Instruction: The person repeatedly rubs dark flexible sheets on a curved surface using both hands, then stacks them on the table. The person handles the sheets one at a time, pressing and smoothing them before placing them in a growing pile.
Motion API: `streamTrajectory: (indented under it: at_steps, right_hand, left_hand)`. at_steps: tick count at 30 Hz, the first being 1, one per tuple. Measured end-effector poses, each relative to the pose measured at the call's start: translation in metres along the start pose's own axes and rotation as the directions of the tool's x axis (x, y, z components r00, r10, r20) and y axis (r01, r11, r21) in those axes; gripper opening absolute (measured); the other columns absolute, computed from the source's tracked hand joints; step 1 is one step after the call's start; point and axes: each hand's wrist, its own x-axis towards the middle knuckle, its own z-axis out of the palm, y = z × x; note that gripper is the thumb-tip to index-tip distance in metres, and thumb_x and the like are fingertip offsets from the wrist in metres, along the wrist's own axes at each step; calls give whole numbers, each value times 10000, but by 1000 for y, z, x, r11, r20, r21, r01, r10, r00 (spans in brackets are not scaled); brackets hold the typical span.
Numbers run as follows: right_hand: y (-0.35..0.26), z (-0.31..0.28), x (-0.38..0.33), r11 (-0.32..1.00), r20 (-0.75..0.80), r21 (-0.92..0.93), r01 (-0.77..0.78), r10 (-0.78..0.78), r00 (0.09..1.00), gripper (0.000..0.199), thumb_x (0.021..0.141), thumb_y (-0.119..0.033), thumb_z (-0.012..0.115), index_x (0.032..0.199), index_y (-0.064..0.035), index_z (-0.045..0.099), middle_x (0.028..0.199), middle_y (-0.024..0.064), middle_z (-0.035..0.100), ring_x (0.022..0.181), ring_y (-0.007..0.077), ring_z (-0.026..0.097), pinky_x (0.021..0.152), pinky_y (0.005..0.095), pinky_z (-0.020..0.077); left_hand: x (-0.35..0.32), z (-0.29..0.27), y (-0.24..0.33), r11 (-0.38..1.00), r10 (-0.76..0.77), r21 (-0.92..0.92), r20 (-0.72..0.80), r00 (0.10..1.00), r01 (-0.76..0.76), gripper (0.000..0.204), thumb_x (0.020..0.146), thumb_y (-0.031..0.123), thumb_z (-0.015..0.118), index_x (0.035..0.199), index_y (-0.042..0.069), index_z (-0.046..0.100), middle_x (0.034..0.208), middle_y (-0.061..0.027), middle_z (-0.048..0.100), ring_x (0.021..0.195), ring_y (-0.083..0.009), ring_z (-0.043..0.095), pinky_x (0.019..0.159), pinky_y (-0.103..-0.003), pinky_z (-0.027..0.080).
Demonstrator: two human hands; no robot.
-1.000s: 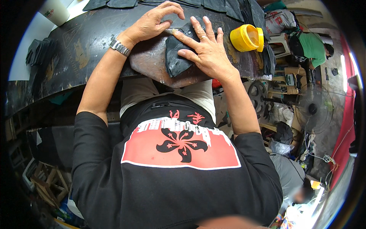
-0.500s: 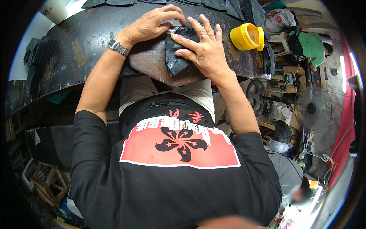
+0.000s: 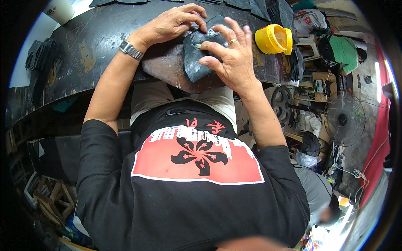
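A black, flexible piece that looks like leather (image 3: 193, 67) lies on a brown board (image 3: 161, 69), its upper side smeared with a whitish film. At its far left edge, my left hand (image 3: 178, 24) has curled fingers, with index finger and thumb close together on the edge. My right hand (image 3: 234, 62) spans the right side of the piece with fingers spread and bent. Its index fingertip is at the smeared surface; the thumb stands apart. Part of the piece is hidden beneath both hands.
An open yellow tub (image 3: 268, 39) stands right of my right hand on the dark table (image 3: 104, 46). Stacked black pieces (image 3: 42, 56) lie at left, with others along the far edge. A standing fan (image 3: 341, 119) and a person in green (image 3: 341, 50) are farther right.
My right hand has shifted slightly right and its fingers have bent and lifted, exposing more of the smeared surface. My left fingers have moved a little toward the piece.
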Motion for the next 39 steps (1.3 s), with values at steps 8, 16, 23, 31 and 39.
streamTrajectory:
  at_steps: [8, 16, 23, 31, 39]
  right_hand:
    - [-7, 2, 10, 950, 107, -311, 38, -5, 994, 509, 935, -681, 511, 1205, -315, 739, 1552, 58, 463, 1536, 313, 224, 1170, 711, 40]
    - [-8, 13, 11, 968, 260, -240, 68, -3, 966, 589, 952, -720, 418, 1425, -405, 576, 1656, 61, 313, 1560, 335, 160, 1172, 722, 59]
    - [-14, 2, -8, 994, 299, -80, 70, -43, 953, 636, 933, -753, 409, 1456, -419, 547, 1694, 60, 231, 1566, 373, 112, 1170, 737, 42]
    - [33, -31, -12, 854, 88, 473, -216, 199, 976, 542, 1074, -536, 352, 1172, -213, 776, 1538, 101, 493, 1526, 383, 220, 1199, 658, 25]
    - [37, 3, -16, 925, 204, -357, -130, 213, 955, 736, 950, -748, 402, 1471, -249, 548, 1622, 99, 377, 1553, 352, 186, 1173, 735, 43]
  left_hand:
    - [4, -1, 5, 991, 15, -130, -20, 1000, -17, 366, 831, -89, 557, 1098, 88, 734, 1239, -137, 578, 1180, -310, 570, 1012, -407, 479]
    - [2, 1, -9, 990, -2, -138, -4, 1000, 2, 306, 882, -38, 565, 1112, 84, 726, 1287, -130, 573, 1250, -310, 533, 1068, -416, 451]
    - [2, -1, -18, 990, 107, 94, -25, 994, -104, 257, 931, 40, 564, 1116, 102, 732, 1271, -101, 596, 1241, -284, 542, 1082, -407, 433]
    - [1, 2, 16, 951, -15, 306, -69, 998, 36, 158, 941, 236, 663, 1053, 170, 752, 1359, -73, 574, 1309, -283, 514, 1138, -443, 382]
    - [-3, 11, 29, 975, -65, 203, -131, 989, 91, 155, 948, 163, 652, 1095, 136, 695, 1320, -69, 585, 1268, -297, 548, 1106, -433, 407]
